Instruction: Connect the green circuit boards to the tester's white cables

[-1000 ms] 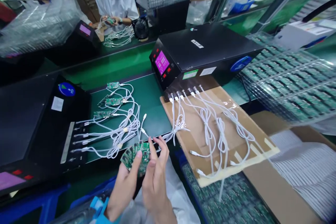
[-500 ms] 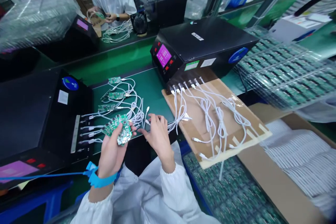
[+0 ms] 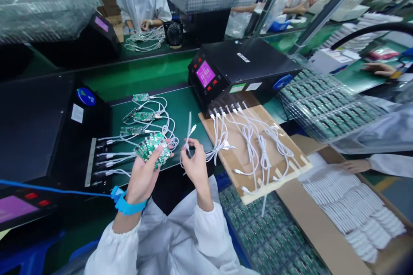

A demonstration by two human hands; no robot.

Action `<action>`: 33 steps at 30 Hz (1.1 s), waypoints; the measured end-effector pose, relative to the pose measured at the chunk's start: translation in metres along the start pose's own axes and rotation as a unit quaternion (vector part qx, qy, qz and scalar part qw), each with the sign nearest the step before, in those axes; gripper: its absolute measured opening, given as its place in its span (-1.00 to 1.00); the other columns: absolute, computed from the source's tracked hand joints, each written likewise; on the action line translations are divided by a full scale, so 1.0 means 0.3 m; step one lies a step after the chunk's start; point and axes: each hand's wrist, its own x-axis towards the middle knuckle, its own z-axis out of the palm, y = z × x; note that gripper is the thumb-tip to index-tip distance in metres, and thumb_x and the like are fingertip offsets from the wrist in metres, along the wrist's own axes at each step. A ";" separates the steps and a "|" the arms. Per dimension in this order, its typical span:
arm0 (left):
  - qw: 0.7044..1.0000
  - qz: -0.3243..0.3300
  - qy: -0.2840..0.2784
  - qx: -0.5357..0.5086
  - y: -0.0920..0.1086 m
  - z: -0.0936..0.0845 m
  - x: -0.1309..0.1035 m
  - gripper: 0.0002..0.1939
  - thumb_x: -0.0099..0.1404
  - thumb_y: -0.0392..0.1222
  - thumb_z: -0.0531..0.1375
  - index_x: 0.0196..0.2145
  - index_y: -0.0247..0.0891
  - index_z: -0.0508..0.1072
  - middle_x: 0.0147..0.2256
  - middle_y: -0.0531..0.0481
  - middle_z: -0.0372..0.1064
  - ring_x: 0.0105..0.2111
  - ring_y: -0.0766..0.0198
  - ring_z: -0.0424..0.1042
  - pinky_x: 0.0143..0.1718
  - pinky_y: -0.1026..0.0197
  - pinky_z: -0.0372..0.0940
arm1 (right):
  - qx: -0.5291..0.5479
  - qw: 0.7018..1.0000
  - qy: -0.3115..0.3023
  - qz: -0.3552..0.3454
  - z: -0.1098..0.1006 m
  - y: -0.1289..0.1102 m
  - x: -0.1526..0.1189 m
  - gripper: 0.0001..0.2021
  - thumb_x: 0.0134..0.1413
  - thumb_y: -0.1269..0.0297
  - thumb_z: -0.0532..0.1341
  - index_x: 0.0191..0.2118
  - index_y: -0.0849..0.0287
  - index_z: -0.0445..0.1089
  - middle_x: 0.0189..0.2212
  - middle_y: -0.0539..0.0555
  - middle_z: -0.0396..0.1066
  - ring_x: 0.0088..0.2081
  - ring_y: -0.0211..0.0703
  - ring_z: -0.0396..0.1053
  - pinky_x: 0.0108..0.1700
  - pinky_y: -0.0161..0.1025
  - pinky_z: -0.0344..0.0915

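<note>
A fanned stack of green circuit boards (image 3: pixel 154 148) is held in my left hand (image 3: pixel 143 176), which wears a blue wrist strap (image 3: pixel 129 207). My right hand (image 3: pixel 196 165) pinches a white cable (image 3: pixel 188 139) between thumb and fingers, just right of the boards. White cables run from the black box at the left to several boards (image 3: pixel 144 116) lying on the green mat (image 3: pixel 183 103). More coiled white cables (image 3: pixel 263 157) rest on a cardboard sheet (image 3: pixel 235 154) and plug into the other black box (image 3: pixel 248 62).
The left black box (image 3: pixel 32 124) borders the mat. Clear trays of boards (image 3: pixel 325 99) stand at the right, above a carton (image 3: pixel 309 219) of white cables with another person's hand (image 3: pixel 356 166) at it. People work across the bench.
My right hand has closed on a white cable and lifted it off the mat. My left hand and its boards have shifted slightly right. A person's hand has appeared at the carton.
</note>
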 end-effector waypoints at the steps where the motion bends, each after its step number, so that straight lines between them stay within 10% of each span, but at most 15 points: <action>1: 1.000 0.001 -0.016 0.007 -0.001 0.003 0.007 -0.50 0.03 -0.04 0.56 -0.09 -0.27 0.62 0.01 -0.20 0.59 0.13 -0.15 0.52 0.14 -0.08 0.47 | 0.030 0.999 -0.004 0.012 -0.004 -0.002 0.003 -0.73 0.23 0.21 0.19 -0.01 0.19 0.47 -0.13 0.15 0.53 -0.10 -0.05 0.44 -0.03 -0.14 0.38; 6: 0.998 0.006 -0.053 0.015 -0.011 0.025 0.045 -0.48 0.09 0.04 0.54 -0.08 -0.28 0.60 0.02 -0.21 0.57 0.04 -0.07 0.57 0.06 -0.06 0.52 | 0.160 0.986 -0.021 0.040 -0.029 -0.014 0.020 -0.67 0.36 -0.02 0.19 -0.20 0.17 0.46 -0.23 0.11 0.55 -0.19 -0.13 0.47 -0.09 -0.22 0.38; 12: 0.999 0.004 -0.028 -0.036 -0.021 0.054 0.073 -0.45 0.09 0.05 0.54 -0.07 -0.29 0.54 -0.15 -0.13 0.59 -0.11 0.01 0.63 0.02 -0.09 0.55 | 0.278 0.959 -0.036 0.041 -0.065 -0.023 0.018 -0.59 0.32 -0.05 0.26 0.02 0.19 0.52 -0.41 -0.02 0.41 -0.44 -0.29 0.34 -0.27 -0.28 0.35; 19: 0.996 0.014 -0.014 -0.082 -0.023 0.064 0.078 -0.51 0.17 -0.04 0.51 0.01 -0.24 0.58 -0.08 -0.13 0.62 0.01 0.00 0.60 0.12 -0.06 0.48 | 0.256 0.956 -0.143 0.016 -0.101 -0.012 -0.026 -0.56 0.32 -0.09 0.25 0.01 0.19 0.59 -0.50 -0.05 0.29 -0.53 -0.34 0.09 -0.49 -0.33 0.11; 28: 0.992 -0.019 0.008 -0.123 -0.043 0.097 0.089 -0.57 0.09 -0.33 0.50 -0.06 -0.25 0.59 -0.18 -0.03 0.60 -0.21 0.22 0.58 -0.02 0.14 0.47 | 0.248 0.967 -0.051 0.013 -0.085 -0.032 -0.022 -0.61 0.27 -0.08 0.28 -0.10 0.17 0.58 -0.45 0.00 0.41 -0.52 -0.32 0.09 -0.48 -0.33 0.13; 33: 0.972 -0.065 -0.050 -0.220 -0.021 0.115 0.089 -0.59 0.20 -0.51 0.27 -0.01 -0.27 0.55 -0.19 -0.04 0.53 -0.27 0.32 0.51 -0.07 0.21 0.44 | 0.223 0.968 -0.109 -0.025 -0.113 -0.031 -0.024 -0.64 0.28 -0.04 0.28 -0.21 0.18 0.63 -0.47 0.02 0.41 -0.47 -0.27 0.16 -0.44 -0.30 0.14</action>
